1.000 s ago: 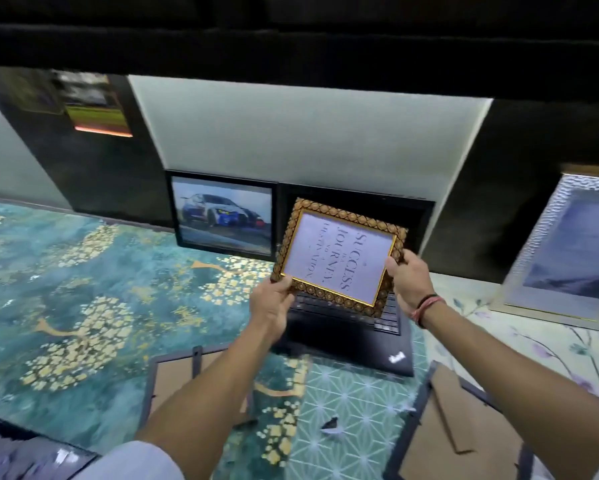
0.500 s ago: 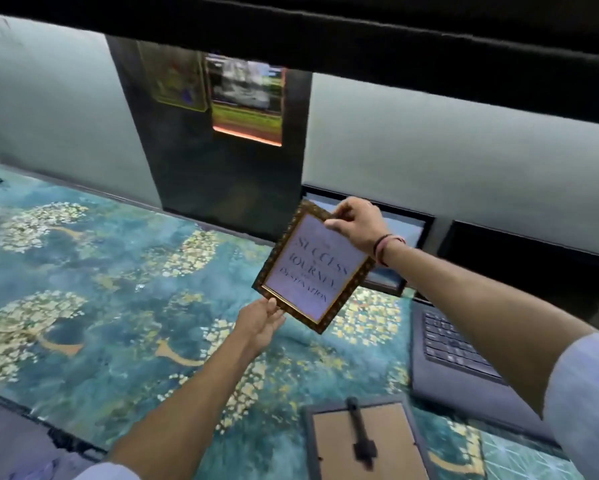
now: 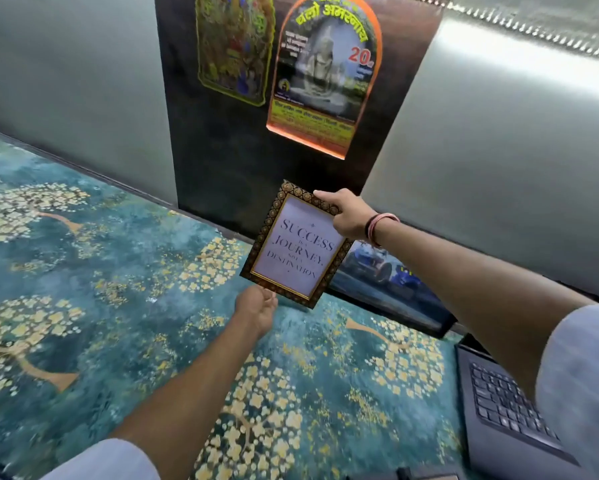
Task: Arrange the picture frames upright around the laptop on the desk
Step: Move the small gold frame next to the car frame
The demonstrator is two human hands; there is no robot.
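A small gold-patterned picture frame (image 3: pixel 296 245) with the words "Success is a journey, not a destination" is held upright above the desk, tilted slightly, near the back wall. My right hand (image 3: pixel 348 216) grips its top right corner. My left hand (image 3: pixel 258 306) holds its bottom edge from below. Right behind it, a black-framed car picture (image 3: pixel 391 285) stands against the wall. The black laptop (image 3: pixel 509 414) lies open at the lower right, partly hidden by my right arm.
The desk is covered with a teal cloth with golden trees (image 3: pixel 100 306). Two posters (image 3: pixel 320 71) hang on a dark wall panel above the frame. The dark edge of another thing (image 3: pixel 426 474) shows at the bottom.
The view has swung left and nearer. The gold frame has gone from over the laptop to the left of the car picture, closer to the wall, and is now more upright.
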